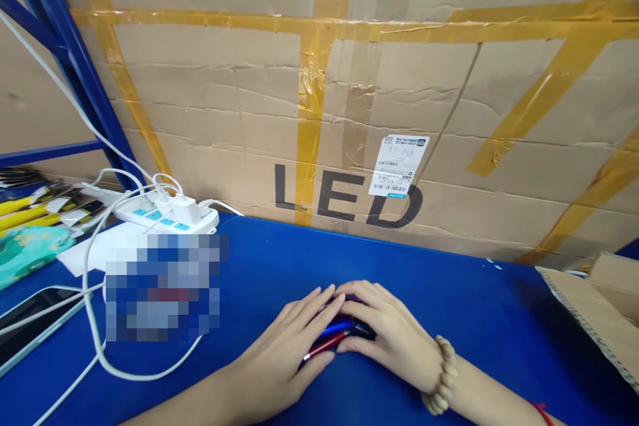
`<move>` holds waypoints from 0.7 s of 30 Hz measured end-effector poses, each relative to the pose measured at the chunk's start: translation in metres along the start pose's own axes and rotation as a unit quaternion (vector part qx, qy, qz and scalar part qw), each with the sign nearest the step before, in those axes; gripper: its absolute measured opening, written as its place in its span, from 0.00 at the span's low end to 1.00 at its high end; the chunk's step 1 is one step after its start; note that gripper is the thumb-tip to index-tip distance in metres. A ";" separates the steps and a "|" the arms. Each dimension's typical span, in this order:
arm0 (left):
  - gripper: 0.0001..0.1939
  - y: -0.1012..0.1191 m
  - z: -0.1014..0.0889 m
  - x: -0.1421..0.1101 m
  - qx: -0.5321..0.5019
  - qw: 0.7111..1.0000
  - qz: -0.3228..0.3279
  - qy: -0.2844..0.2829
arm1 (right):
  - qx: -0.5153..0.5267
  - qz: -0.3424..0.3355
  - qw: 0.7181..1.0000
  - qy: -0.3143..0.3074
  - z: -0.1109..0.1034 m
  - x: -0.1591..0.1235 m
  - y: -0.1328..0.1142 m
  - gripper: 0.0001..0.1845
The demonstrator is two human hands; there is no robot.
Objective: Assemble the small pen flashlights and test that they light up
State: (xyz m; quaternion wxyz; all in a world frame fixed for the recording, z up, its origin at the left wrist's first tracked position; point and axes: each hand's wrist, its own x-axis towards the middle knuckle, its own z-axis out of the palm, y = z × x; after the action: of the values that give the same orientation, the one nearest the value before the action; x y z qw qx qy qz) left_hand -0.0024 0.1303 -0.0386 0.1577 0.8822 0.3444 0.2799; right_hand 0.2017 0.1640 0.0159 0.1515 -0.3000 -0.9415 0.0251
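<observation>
Near the front middle of the blue table, both my hands are cupped around a small group of pens. A red pen [327,345] with a silver end lies slanted between my palms, beside a blue pen [335,328]. Something dark [363,327], perhaps another pen, shows under my right fingers. My left hand [299,339] closes on the pens from the left, fingers together and thumb below them. From the other side, my right hand [387,329] curls its fingers over the pens' far ends. The fingertips of both hands meet on top and hide much of the bundle.
A taped cardboard box [239,113] marked LED stands behind the blue table [279,259]. At left are a white power strip [200,221] with cables, a phone [37,323], yellow-handled tools [24,205] and a blurred-out patch. An open carton [594,309] sits at right.
</observation>
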 end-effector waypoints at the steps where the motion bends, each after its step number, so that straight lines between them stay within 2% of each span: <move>1: 0.32 -0.001 0.001 0.000 0.013 1.000 -0.002 -0.003 | -0.014 0.000 0.999 0.028 0.002 0.000 0.003 0.13; 4: 0.31 -0.003 0.002 -0.001 0.057 0.998 -0.005 -0.007 | -0.039 -0.010 0.995 0.089 0.007 -0.001 0.009 0.10; 8: 0.29 -0.003 0.000 0.000 0.109 0.994 0.006 -0.005 | -0.046 -0.017 0.992 0.117 0.012 -0.002 0.010 0.08; 11: 0.27 -0.001 -0.003 0.001 0.132 0.991 0.008 -0.001 | -0.079 -0.043 0.989 0.121 0.014 -0.002 0.009 0.08; 15: 0.24 -0.003 -0.002 0.002 0.157 0.987 -0.038 0.022 | -0.118 -0.065 0.983 0.126 0.016 -0.003 0.010 0.10; 19: 0.23 -0.007 0.000 0.002 0.175 0.981 -0.075 0.046 | -0.113 -0.064 0.984 0.119 0.018 -0.003 0.011 0.10; 21: 0.23 -0.008 0.000 0.002 0.180 0.980 -0.066 0.049 | -0.101 -0.059 0.987 0.108 0.019 -0.002 0.011 0.09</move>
State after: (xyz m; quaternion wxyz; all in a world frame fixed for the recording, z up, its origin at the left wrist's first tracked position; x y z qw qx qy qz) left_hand -0.0058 0.1373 -0.0414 -0.0020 0.8566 0.4541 0.2451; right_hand 0.2039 0.1721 -0.0040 0.2224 -0.2591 -0.9332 -0.1120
